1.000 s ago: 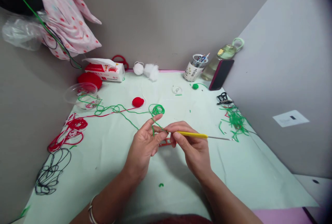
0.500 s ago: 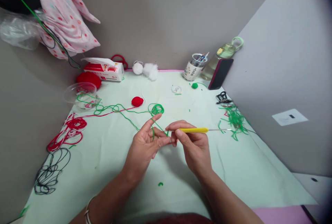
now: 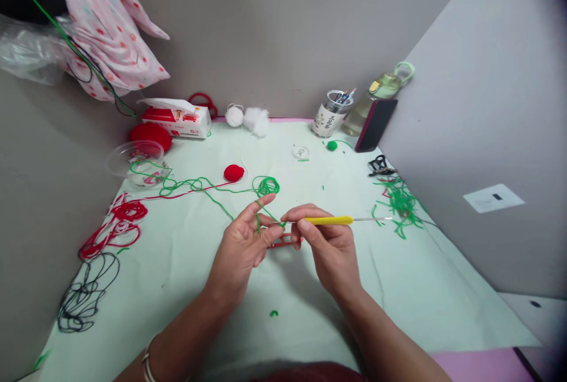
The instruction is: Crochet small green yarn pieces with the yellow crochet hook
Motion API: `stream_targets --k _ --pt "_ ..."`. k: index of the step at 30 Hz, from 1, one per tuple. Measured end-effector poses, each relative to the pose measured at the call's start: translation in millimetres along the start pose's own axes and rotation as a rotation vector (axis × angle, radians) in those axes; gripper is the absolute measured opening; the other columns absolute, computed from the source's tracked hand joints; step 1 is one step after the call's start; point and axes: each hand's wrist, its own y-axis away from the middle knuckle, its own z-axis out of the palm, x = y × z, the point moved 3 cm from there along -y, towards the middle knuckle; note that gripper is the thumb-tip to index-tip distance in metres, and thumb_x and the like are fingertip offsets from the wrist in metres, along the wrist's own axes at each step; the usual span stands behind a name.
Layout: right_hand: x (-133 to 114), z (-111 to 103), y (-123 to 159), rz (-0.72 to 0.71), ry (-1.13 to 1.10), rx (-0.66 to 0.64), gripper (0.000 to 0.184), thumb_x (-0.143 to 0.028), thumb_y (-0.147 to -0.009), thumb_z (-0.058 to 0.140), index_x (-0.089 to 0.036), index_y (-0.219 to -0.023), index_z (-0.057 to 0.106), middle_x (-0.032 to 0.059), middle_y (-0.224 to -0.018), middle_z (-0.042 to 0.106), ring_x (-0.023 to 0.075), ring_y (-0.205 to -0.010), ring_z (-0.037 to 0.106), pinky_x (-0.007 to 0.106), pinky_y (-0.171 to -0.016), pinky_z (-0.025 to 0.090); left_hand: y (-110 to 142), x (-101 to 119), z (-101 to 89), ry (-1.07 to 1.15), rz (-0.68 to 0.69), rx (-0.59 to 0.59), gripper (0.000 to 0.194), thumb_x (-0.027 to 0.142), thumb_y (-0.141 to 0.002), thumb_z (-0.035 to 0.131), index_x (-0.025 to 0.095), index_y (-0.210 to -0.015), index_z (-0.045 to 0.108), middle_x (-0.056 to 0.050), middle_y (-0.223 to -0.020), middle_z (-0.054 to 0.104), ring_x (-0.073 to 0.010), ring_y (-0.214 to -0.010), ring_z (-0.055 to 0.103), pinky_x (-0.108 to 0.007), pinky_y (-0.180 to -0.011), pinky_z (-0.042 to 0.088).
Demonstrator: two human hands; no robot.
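At the far left, a tangle of black cord (image 3: 86,299) lay on the pale cloth (image 3: 177,264), with loose red yarn (image 3: 130,211) just beyond it. A red ball (image 3: 233,173) sat farther in. The left hand (image 3: 237,243) had its index finger stretched out under a strand of green yarn (image 3: 283,225), while thumb and bent finger pinched that yarn; the detail there was too small to make out. Beyond lay a green coil (image 3: 268,186). The right hand (image 3: 332,246) pinched the yellow-handled hook (image 3: 330,221), its thin shaft reaching the yarn. Green scraps (image 3: 402,200) lay rightmost.
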Motion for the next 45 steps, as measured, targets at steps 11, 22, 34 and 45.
stream_targets --k 11,22,34,45 --pt "-8.0 12.7 18.5 -0.611 0.806 0.037 0.044 -0.007 -0.096 0.060 -0.031 -0.130 0.072 0.0070 -0.097 0.068 0.0180 -0.085 0.068 0.030 -0.067 0.057 4.5 -4.1 10.2 0.149 -0.059 -0.042 0.079 0.021 -0.082 0.084 0.016 -0.152 0.047 0.011 -0.066 0.048 -0.0006 -0.046 0.028 -0.014 -0.044 0.025" --pt "-10.0 -4.5 -3.9 -0.106 -0.032 -0.003 0.015 -0.025 -0.099 0.066 -0.027 -0.100 0.081 0.0024 -0.092 0.068 0.0133 -0.073 0.064 0.029 -0.066 0.054 2.3 4.1 6.1 0.293 -0.136 -0.139 0.051 0.013 -0.085 0.079 0.020 -0.134 0.066 0.005 -0.083 0.059 0.0042 -0.043 0.025 -0.013 -0.041 0.022" --pt "-5.8 1.3 -0.4 -0.078 0.079 -0.016 0.017 -0.025 -0.101 0.064 -0.031 -0.103 0.080 0.0016 -0.098 0.074 0.0146 -0.079 0.064 0.030 -0.070 0.052 0.6 1.6 4.6 0.160 -0.049 -0.029 0.054 0.022 -0.087 0.080 0.020 -0.138 0.062 0.006 -0.078 0.057 0.0028 -0.044 0.027 -0.016 -0.043 0.021" --pt "-3.7 -2.9 -0.4 -0.085 0.038 0.029 0.015 -0.026 -0.099 0.066 -0.028 -0.101 0.080 0.0033 -0.097 0.073 0.0146 -0.075 0.064 0.030 -0.068 0.054 0.9 1.3 -0.3 0.205 -0.117 -0.104 0.053 0.016 -0.087 0.079 0.019 -0.137 0.063 0.008 -0.076 0.054 0.0041 -0.043 0.029 -0.014 -0.044 0.023"
